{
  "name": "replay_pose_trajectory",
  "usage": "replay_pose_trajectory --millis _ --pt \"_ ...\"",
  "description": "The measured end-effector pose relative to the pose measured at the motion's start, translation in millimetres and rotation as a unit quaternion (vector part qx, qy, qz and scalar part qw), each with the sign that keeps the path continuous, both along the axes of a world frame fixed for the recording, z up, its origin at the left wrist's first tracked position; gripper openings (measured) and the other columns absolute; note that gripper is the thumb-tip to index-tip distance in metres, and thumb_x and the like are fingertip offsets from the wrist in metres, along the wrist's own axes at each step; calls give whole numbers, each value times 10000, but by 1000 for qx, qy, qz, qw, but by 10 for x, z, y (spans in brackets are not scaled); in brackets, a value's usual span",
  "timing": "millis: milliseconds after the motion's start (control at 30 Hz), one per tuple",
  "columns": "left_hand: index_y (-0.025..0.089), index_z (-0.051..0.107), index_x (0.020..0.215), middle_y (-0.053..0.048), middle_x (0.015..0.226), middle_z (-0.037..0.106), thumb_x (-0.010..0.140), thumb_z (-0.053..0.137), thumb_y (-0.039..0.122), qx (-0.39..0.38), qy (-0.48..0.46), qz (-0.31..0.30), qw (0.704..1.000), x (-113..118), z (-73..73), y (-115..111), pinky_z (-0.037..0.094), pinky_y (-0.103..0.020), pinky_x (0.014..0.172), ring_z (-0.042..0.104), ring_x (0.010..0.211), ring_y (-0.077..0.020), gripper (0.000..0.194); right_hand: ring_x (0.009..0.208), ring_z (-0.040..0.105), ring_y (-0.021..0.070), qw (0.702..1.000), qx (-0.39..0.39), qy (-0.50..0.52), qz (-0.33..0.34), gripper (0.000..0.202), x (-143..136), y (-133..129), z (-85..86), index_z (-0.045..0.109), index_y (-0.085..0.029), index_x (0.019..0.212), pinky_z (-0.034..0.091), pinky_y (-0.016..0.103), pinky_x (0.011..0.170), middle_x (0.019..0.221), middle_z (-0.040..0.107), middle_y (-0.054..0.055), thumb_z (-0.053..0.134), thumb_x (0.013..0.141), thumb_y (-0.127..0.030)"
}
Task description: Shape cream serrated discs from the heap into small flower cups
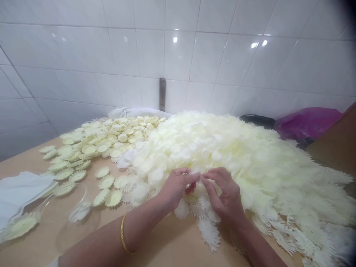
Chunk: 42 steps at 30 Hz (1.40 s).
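Observation:
My left hand (179,185) and my right hand (225,193) meet at the fingertips in front of a large heap of thin, pale yellow-white flower-shaped pieces (200,137). Thumb and fingers are pinched together on both. Whatever lies between the fingertips is too small and blurred to name. Just below my hands, several loose flower-shaped pieces (208,231) with jagged edges hang or lie near the table's front. A gold bangle (122,233) circles my left wrist.
Stacked yellow toothed discs (89,148) cover the wooden table (167,241) at the left. A white sheet or bag (25,193) lies at the left edge, with clear cord (83,194) nearby. Behind the heap are a purple bag (308,122), a black item (257,120) and a tiled wall (178,52).

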<state>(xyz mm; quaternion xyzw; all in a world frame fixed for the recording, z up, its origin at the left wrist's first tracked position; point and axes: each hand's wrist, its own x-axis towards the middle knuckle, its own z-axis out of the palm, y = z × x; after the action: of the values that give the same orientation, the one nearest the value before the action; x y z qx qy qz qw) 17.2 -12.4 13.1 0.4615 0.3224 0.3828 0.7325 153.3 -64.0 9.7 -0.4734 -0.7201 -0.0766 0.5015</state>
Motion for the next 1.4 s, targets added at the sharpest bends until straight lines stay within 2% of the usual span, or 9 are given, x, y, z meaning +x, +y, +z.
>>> replay_pose_trajectory --millis 167,400,533,667,867,967,1233,1400 --pt "144 492 562 35 534 459 581 725 336 -22 -14 3 1000 -2 -8 11 295 -203 489 406 487 -53 302 793 522 197 999 -37 20 33 102 -18 4 8 585 -167 852 431 350 695 815 547 68 495 808 -184" --pt "128 562 623 9 551 491 611 700 365 -71 -51 -30 996 12 -5 38 334 -189 489 460 512 -68 275 749 524 169 992 -93 63 65 117 2 18 43 567 -176 778 421 301 672 771 552 43 462 828 -169" --pt "116 592 645 -11 556 504 687 624 358 -69 -37 -47 996 -3 -1 61 328 -182 468 468 510 -75 248 711 507 158 993 -91 57 46 130 9 11 50 540 -175 739 401 286 649 728 543 30 444 823 -152" --pt "103 620 661 -13 586 508 665 647 279 -51 -21 -49 997 -13 14 69 340 -181 495 463 531 -67 179 677 491 153 994 -89 51 27 129 6 7 52 507 -177 717 387 279 626 695 524 20 426 815 -152" --pt "118 596 659 2 583 467 678 625 420 -3 3 -46 999 -16 59 34 307 -195 484 423 524 -69 304 702 484 164 999 -45 -5 7 125 10 25 33 511 -173 740 379 293 639 713 534 33 424 814 -124" --pt "128 548 621 12 574 457 672 628 429 14 18 -47 999 -19 48 13 294 -195 484 406 503 -59 316 720 488 173 999 -26 -39 2 135 8 30 16 528 -173 753 377 308 656 728 542 43 426 813 -109" --pt "150 497 602 20 545 477 631 660 251 2 30 -6 1000 15 -73 33 307 -208 485 430 493 -71 194 753 507 177 999 -21 -21 20 126 7 29 0 558 -170 797 404 314 679 757 561 49 448 798 -107" --pt "153 497 611 22 512 490 623 658 270 13 48 -7 999 24 -50 19 302 -209 474 418 460 -69 200 753 518 178 999 -32 11 -1 116 27 36 4 558 -168 789 411 313 679 761 568 50 449 800 -128"
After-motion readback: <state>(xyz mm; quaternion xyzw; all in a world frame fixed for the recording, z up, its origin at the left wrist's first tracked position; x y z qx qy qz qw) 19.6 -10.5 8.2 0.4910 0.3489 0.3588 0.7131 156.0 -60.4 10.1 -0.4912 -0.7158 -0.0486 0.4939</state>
